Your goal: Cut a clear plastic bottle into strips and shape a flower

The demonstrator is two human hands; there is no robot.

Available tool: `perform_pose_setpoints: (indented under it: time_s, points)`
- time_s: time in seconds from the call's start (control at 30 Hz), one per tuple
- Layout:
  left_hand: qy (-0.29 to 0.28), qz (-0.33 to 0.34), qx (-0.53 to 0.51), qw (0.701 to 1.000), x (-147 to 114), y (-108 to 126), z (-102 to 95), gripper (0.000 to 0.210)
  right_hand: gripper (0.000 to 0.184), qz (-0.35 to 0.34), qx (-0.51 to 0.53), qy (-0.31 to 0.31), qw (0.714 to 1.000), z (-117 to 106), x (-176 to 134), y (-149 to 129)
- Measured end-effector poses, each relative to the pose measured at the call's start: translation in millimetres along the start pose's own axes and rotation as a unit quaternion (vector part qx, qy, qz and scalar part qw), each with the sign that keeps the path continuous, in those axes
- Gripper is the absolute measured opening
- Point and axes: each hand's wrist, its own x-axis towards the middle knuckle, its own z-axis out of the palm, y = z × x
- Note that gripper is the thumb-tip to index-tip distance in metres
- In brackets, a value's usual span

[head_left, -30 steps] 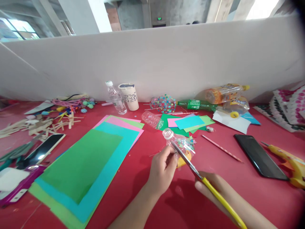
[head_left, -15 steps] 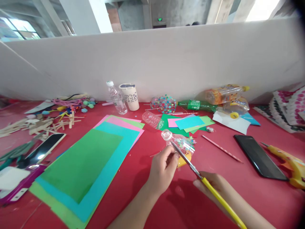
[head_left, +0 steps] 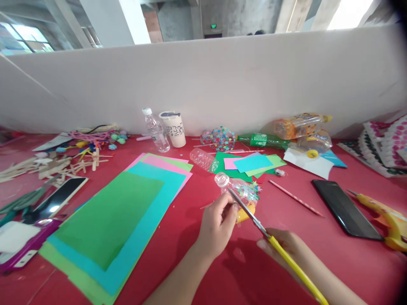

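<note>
My left hand (head_left: 219, 222) is closed in a pinch beside the blade tips; what its fingertips hold is too small to make out. In my right hand (head_left: 284, 243) are scissors (head_left: 251, 216) with long yellow handles, their blades pointing up and left to the left fingertips. Just behind lies a clear cut bottle top (head_left: 240, 188) on its side, its neck to the left and star stickers on its right part. A yellow toothed piece (head_left: 246, 212) shows partly beneath the blades.
Coloured paper sheets (head_left: 117, 216) lie at left, smaller paper pieces (head_left: 254, 163) behind. A striped stick (head_left: 295, 198), a black phone (head_left: 346, 207) and a yellow glue gun (head_left: 381, 212) are at right. A water bottle (head_left: 155, 131) and paper cup (head_left: 174, 131) stand by the white partition (head_left: 203, 80).
</note>
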Motion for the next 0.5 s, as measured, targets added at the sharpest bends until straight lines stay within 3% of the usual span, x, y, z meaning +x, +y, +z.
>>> perform_pose_setpoints:
  time_s: [0.5]
  points:
    - [0.004, -0.004, -0.042, 0.999, -0.1, -3.8, 0.7, 0.016, 0.053, -0.038, -0.043, 0.040, 0.998, 1.2, 6.6, 6.6]
